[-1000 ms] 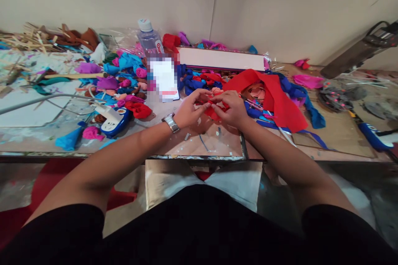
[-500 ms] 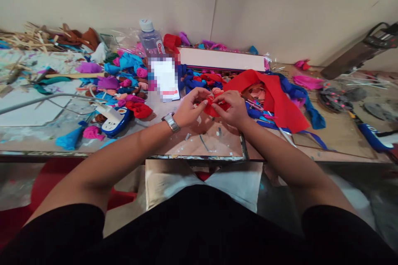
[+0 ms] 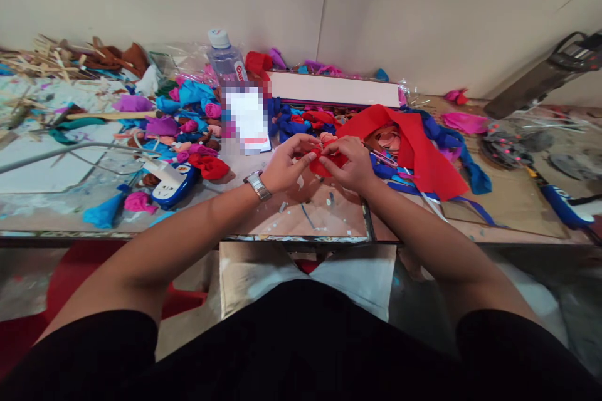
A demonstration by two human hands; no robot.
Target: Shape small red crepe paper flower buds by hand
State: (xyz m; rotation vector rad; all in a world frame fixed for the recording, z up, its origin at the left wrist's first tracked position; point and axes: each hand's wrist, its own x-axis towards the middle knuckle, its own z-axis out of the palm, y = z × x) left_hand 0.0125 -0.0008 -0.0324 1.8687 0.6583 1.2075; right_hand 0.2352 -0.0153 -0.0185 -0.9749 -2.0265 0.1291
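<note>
In the head view, a person's left hand (image 3: 288, 164) and right hand (image 3: 348, 163) pinch a small crumpled red cloth piece (image 3: 318, 168) over the paint-flecked wooden table (image 3: 324, 216), hemmed in by a long flat red cloth strip (image 3: 430, 150), a white-screened rectangular phone (image 3: 248, 114) and a clear white-capped plastic bottle (image 3: 224, 62).

Left hand (image 3: 288, 166) and right hand (image 3: 350, 163) both pinch 1 crumpled red piece (image 3: 318, 169) above the table (image 3: 263, 219). Pretty cluttered tbh: blurred-out phone (image 3: 248, 118) near the left hand, clear bottle (image 3: 226, 64) just behind it, wide red strip (image 3: 435, 160) by the right hand, white-and-blue power socket (image 3: 173, 188) farther left.
</note>
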